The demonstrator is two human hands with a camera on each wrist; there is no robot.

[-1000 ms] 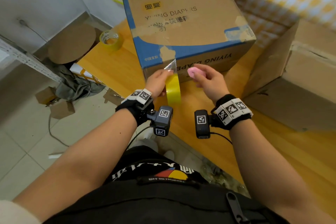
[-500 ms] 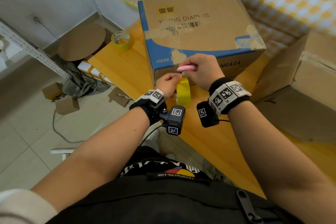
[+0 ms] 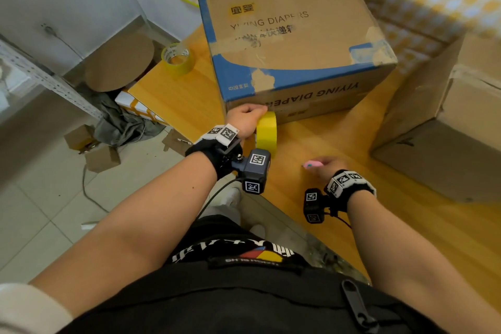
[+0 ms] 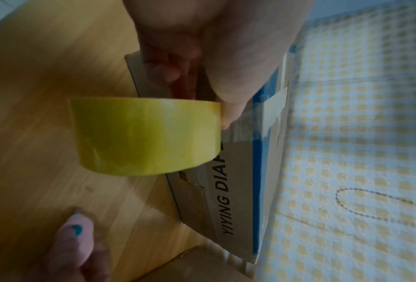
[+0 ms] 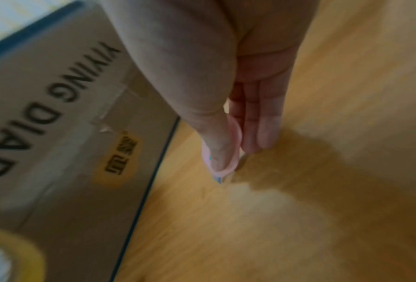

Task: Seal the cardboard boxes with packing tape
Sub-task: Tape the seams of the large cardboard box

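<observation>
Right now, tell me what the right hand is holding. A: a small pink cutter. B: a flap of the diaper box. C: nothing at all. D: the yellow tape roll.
A: the right hand pinches a small pink cutter low over the wooden table, while the yellow tape roll is in the left hand, against the diaper box.

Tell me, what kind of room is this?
Probably a home packing corner or a small storeroom, not a proper warehouse. Cardboard boxes sit on a wooden table, a spare roll of tape lies there too, and cardboard scraps litter the tiled floor beside a metal shelf.
</observation>
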